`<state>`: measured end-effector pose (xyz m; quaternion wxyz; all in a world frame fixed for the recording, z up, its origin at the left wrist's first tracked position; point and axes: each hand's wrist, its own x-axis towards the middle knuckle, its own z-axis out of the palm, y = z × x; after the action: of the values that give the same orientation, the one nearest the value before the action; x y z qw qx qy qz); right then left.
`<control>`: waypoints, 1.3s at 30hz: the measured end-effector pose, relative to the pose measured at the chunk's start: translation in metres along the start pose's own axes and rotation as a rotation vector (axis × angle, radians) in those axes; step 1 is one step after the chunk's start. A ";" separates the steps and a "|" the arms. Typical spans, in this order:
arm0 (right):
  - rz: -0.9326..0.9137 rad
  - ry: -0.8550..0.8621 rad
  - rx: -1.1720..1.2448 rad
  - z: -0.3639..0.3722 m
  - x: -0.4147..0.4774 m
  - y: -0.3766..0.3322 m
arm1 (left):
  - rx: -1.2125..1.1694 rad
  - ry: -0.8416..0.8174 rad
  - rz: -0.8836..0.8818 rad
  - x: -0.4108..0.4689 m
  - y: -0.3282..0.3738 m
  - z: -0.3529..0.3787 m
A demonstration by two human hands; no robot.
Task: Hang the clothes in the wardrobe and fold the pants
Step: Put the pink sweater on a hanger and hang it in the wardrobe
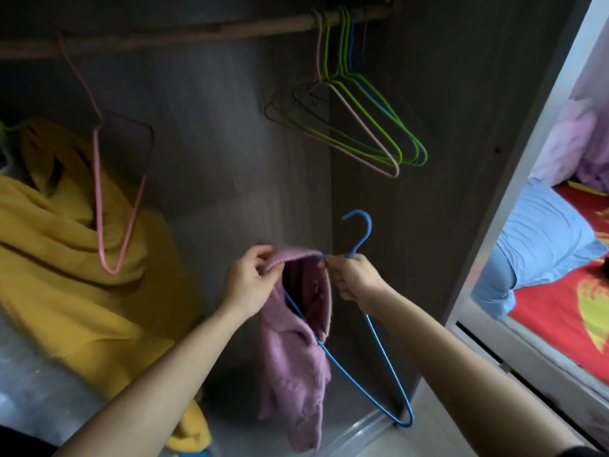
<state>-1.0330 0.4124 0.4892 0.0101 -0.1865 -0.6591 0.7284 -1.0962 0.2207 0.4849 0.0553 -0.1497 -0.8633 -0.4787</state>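
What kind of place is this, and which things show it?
Probably a bedroom in a home: an open wardrobe with a wooden rail holding empty wire hangers, and beside it a bed with a blue pillow.

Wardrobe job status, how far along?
Done: yellow garment looks hung at the left. In hand: left hand pulls the sweater over the blue hanger, which the right hand grips by its neck. Left: hook it on the rod by the empty hangers; no pants in view, so folding cannot be judged.
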 end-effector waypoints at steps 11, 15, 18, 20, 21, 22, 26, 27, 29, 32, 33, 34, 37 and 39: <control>-0.277 0.030 -0.087 0.018 0.007 -0.010 | -0.125 -0.212 0.263 -0.013 0.049 -0.013; -0.270 0.042 0.115 -0.007 0.007 -0.033 | -0.078 -0.129 0.279 -0.003 0.037 -0.029; -0.308 0.006 0.168 -0.021 0.003 -0.046 | 0.367 0.148 0.505 0.033 0.034 -0.043; -0.341 -0.008 0.085 -0.026 0.000 -0.054 | 0.658 0.158 0.616 0.056 0.042 -0.047; -0.351 -0.014 0.040 -0.027 -0.003 -0.057 | 0.775 0.140 0.672 0.065 0.045 -0.048; -0.358 -0.020 0.002 -0.027 -0.007 -0.062 | 0.843 0.116 0.722 0.073 0.049 -0.048; -0.429 0.019 -0.156 -0.043 -0.017 -0.074 | 0.755 0.058 0.852 0.083 0.058 -0.049; -0.468 0.048 -0.226 -0.049 -0.017 -0.074 | 0.713 0.040 0.866 0.081 0.059 -0.048; -0.527 0.112 -0.333 -0.060 -0.014 -0.073 | 0.651 0.010 0.872 0.072 0.059 -0.045; -0.489 0.150 -0.325 -0.080 -0.006 -0.063 | 0.555 -0.011 0.824 0.061 0.059 -0.038; -0.467 0.155 -0.344 -0.085 -0.004 -0.060 | 0.467 -0.018 0.762 0.059 0.058 -0.036; -0.452 0.162 -0.381 -0.089 -0.004 -0.055 | 0.361 -0.022 0.686 0.057 0.059 -0.033; -0.456 0.237 -0.402 -0.085 -0.004 -0.047 | 0.318 -0.028 0.545 0.050 0.066 -0.022; -0.474 0.292 -0.379 -0.076 -0.005 -0.048 | 0.443 0.015 0.539 0.042 0.070 -0.016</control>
<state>-1.0176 0.4903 0.5323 0.2383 -0.1290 -0.7997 0.5358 -1.1154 0.2504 0.5599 0.2170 -0.3532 -0.8753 -0.2489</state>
